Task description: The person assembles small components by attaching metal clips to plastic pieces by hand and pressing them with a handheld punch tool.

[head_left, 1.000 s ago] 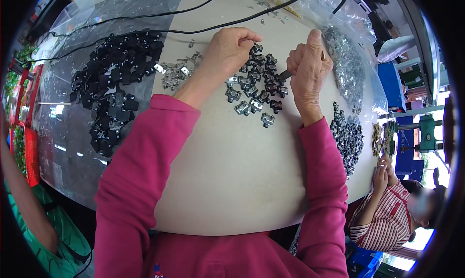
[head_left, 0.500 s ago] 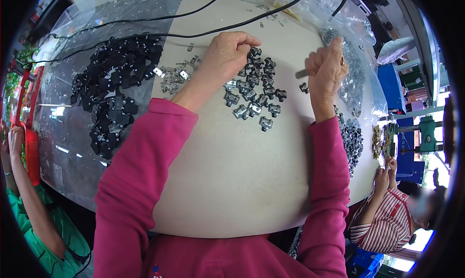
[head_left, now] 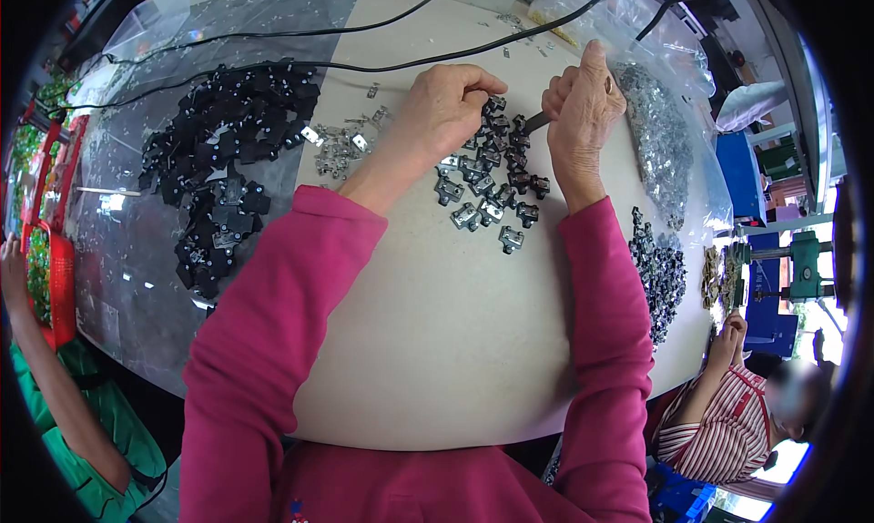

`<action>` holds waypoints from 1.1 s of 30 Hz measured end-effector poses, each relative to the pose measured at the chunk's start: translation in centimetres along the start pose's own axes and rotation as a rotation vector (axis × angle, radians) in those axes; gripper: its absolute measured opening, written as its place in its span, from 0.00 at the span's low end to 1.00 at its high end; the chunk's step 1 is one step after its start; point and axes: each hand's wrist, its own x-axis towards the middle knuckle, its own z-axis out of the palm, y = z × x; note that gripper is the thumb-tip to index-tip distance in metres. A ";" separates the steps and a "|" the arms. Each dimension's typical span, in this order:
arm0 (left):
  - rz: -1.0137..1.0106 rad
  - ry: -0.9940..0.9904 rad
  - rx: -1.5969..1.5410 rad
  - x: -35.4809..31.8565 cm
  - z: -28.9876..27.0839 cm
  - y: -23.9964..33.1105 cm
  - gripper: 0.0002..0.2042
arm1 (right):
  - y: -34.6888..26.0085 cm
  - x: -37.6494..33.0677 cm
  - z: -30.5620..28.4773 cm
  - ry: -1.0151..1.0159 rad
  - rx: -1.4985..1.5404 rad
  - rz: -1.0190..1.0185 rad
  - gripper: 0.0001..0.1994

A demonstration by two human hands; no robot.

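Note:
My left hand (head_left: 444,109) is closed at the far end of a loose group of small black-and-silver metal parts (head_left: 473,170). Its curled fingertips meet just above one of these parts, and what they pinch is hidden. Just right of the group, my right hand (head_left: 585,118) is wrapped in a fist with the thumb pointing up. It grips a flat dark grey bar (head_left: 538,121) whose end sticks out leftward, close to the parts. The rest of the bar is covered by my fingers. Small silver pieces (head_left: 339,152) lie beside my left wrist.
A big heap of black flat pieces (head_left: 228,113) spreads over the left side. On the right lie a clear bag of small metal pieces (head_left: 660,141) and another dark heap (head_left: 657,273). Black cables (head_left: 401,66) cross the far side. People sit at both sides; a green machine (head_left: 805,266) stands right.
My right hand has moved left with the grey bar, from beyond the group of parts to its edge. My left hand keeps its closed pose by the parts. The whole view has shifted slightly.

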 end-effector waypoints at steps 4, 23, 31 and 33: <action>0.001 -0.008 0.016 0.0 -0.1 0.2 0.11 | 0.1 0.3 -0.4 -0.024 -0.085 -0.050 0.24; 0.066 -0.004 0.030 0.3 0.2 -0.8 0.11 | 1.0 1.2 -0.4 -0.025 -0.243 -0.203 0.26; -0.003 -0.035 0.057 0.2 -0.1 -0.3 0.11 | 0.1 1.3 -1.1 -0.010 -0.156 -0.182 0.24; -0.014 -0.036 0.060 0.2 -0.1 -0.4 0.11 | 0.4 1.3 -1.3 0.012 -0.209 -0.219 0.24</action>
